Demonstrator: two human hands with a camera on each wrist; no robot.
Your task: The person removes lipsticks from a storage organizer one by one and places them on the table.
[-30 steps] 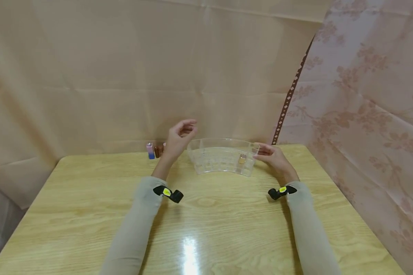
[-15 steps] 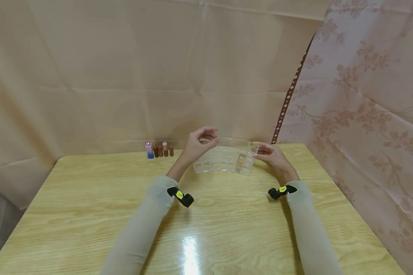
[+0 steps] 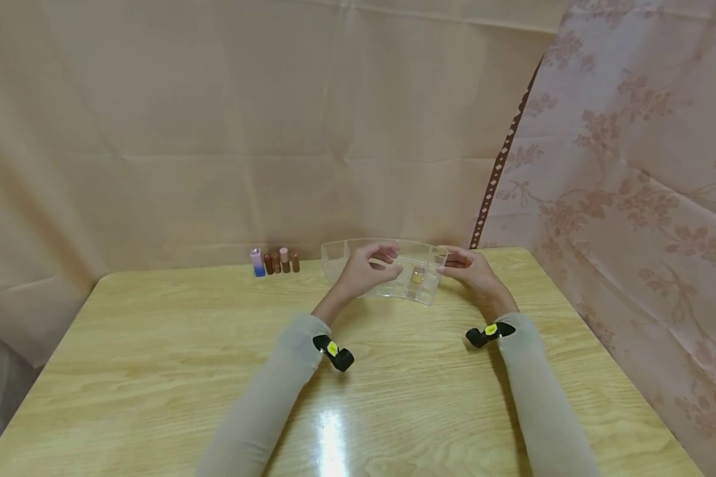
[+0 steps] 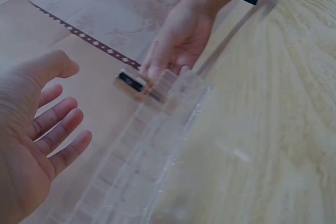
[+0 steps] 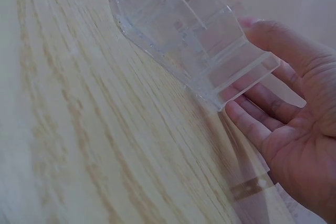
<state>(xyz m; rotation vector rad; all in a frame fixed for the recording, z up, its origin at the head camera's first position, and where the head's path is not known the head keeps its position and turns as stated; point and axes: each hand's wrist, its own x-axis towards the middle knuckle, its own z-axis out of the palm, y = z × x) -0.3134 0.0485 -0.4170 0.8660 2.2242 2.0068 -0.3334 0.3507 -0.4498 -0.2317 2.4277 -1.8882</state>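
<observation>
A clear plastic organizer (image 3: 334, 260), curved and split into compartments, stands at the back of the table. My right hand (image 3: 477, 273) holds its right end, thumb (image 5: 283, 43) at the rim and fingers around the outer side. In the right-end compartments sits a small gold tube (image 3: 417, 273), probably a lipstick; its dark top (image 4: 130, 81) shows in the left wrist view. My left hand (image 3: 366, 268) hovers over the organizer's middle, fingers loosely bent and thumb apart, with nothing between them. It hides part of the compartments in the head view.
Left of the organizer, a pink-and-blue lipstick tube (image 3: 257, 262) stands in a row with several brown tubes (image 3: 269, 264), one of them pink-topped (image 3: 284, 260). A beige curtain (image 3: 215, 165) hangs behind the wooden table (image 3: 173, 358); a floral curtain (image 3: 644, 199) borders the right side.
My left hand has moved right, from between the tubes and the organizer to over the organizer's middle, uncovering the row of tubes. The right hand keeps its hold on the organizer's end.
</observation>
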